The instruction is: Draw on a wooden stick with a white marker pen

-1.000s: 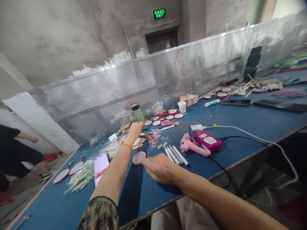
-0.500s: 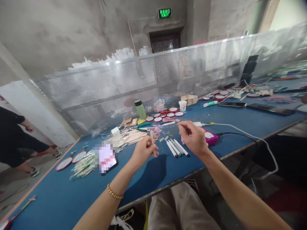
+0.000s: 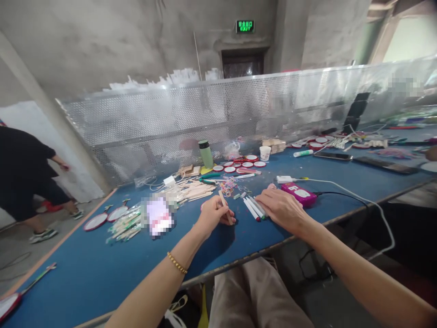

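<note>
Since the earlier frame, the right hand [image 3: 282, 208] is coming down from its raised, curled pose and is now lying flatter, its fingers reaching over the far ends of the markers [image 3: 251, 209]. The left hand [image 3: 214, 213] is pinching a wooden stick [image 3: 224, 203] between thumb and fingers, near the middle of the blue table [image 3: 102, 269], just left of the markers; whether the stick's near end is touching the surface, one cannot tell. The right fingers are screening their own undersides, so whether they are gripping anything cannot be told. As a judgement, the main risk is lying under that right hand: the pink glue gun [image 3: 272, 186] is mostly hidden there, and a careless press or sweep could be nudging it, or burning a finger if it is hot. The loose markers could be rolling apart if a fingertip is pushing them sideways, and the stick could be twisting out if the pinch is slackening. As for other differences, the stick is leaning more than before, the hand is now covering part of the marker row, and the whole view is sitting slightly shifted.
</note>
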A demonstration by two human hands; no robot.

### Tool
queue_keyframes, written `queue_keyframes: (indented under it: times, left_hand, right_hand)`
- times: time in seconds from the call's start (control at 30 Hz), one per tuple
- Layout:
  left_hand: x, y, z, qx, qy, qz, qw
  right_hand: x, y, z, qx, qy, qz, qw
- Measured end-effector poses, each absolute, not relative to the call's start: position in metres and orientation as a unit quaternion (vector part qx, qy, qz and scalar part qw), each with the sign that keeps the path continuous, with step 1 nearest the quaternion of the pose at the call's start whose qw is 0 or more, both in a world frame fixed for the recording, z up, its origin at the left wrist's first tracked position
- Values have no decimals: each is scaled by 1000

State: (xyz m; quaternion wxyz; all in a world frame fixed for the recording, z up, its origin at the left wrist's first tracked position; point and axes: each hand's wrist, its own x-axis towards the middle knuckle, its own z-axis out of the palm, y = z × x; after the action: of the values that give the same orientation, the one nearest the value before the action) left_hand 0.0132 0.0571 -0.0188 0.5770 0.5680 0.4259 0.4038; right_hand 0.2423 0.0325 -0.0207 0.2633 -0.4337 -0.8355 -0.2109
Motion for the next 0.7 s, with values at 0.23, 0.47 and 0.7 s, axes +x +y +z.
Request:
queue_keyframes:
  times: [0.23, 0.47, 0.7]
  left_hand:
    - [12, 55, -16, 584, 416, 386, 580]
    - [14, 52, -12, 574, 434, 380, 581]
    - [14, 52, -12, 584, 416, 396, 574]
  right_hand:
    - [262, 25, -1, -467, -812, -256, 238]
    - [253, 27, 4, -433, -836, -301, 153]
    - [252, 15, -20, -495, -822, -263, 101]
